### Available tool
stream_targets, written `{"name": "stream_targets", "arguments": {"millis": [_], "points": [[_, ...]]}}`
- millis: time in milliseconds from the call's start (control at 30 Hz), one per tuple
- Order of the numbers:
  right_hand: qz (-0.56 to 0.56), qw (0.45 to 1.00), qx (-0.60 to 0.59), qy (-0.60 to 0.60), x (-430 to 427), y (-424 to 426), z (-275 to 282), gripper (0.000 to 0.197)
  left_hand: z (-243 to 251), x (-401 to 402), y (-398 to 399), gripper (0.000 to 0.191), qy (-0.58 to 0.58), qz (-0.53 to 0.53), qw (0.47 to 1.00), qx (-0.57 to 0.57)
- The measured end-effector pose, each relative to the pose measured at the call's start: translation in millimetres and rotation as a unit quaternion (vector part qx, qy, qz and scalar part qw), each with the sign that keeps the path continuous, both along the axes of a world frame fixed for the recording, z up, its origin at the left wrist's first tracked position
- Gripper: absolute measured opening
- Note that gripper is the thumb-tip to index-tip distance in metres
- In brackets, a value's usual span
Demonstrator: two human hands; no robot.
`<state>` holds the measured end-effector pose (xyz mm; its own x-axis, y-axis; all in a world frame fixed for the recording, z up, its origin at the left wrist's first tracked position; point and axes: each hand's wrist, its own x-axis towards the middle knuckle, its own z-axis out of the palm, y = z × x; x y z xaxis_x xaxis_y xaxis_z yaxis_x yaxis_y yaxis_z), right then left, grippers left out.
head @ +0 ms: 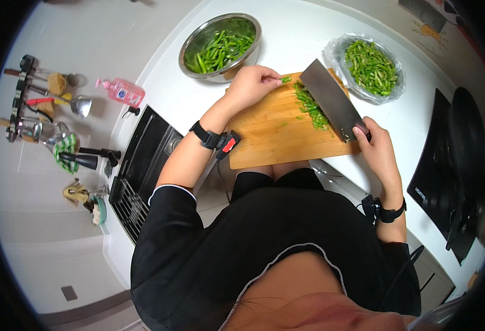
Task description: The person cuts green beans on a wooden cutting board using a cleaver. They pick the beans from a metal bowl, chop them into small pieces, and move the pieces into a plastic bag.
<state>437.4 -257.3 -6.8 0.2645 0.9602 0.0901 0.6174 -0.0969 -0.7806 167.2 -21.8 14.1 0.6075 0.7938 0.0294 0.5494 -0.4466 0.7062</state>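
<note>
Between the fingertips of my left hand is a short piece of green pepper, over the far edge of the wooden cutting board. My right hand grips the handle of a cleaver, whose broad blade lies slanted over the right part of the board. Sliced green peppers form a row along the blade's left side. Beyond my left hand stands a steel bowl with long green pepper pieces. A bag-lined bowl of cut green peppers stands right of the board.
A black sink with a drain rack is set in the counter at the left, with a pink soap bottle behind it. Utensils hang on the left wall. A black pan rests on the cooktop at the right.
</note>
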Motion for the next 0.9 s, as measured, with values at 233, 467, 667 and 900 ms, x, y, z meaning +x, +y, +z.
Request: {"name": "stream_targets", "arguments": {"millis": [233,467,667,900], "points": [[0.045,0.996,-0.01,-0.073,-42,21,12,0.019,-35,-44,-33,0.021,0.039,-0.076,0.995,0.056],[0.1,0.978,0.026,-0.183,-69,34,30,0.016,-55,-54,-44,0.015,-0.007,-0.137,0.967,0.216],[0.13,0.945,-0.053,-0.297,-90,43,48,0.017,-70,-56,-45,0.011,0.011,-0.13,0.958,0.256],[0.12,0.941,-0.061,-0.311,-116,81,6,0.017,-76,-55,-45,0.012,0.01,-0.123,0.963,0.24]]}}
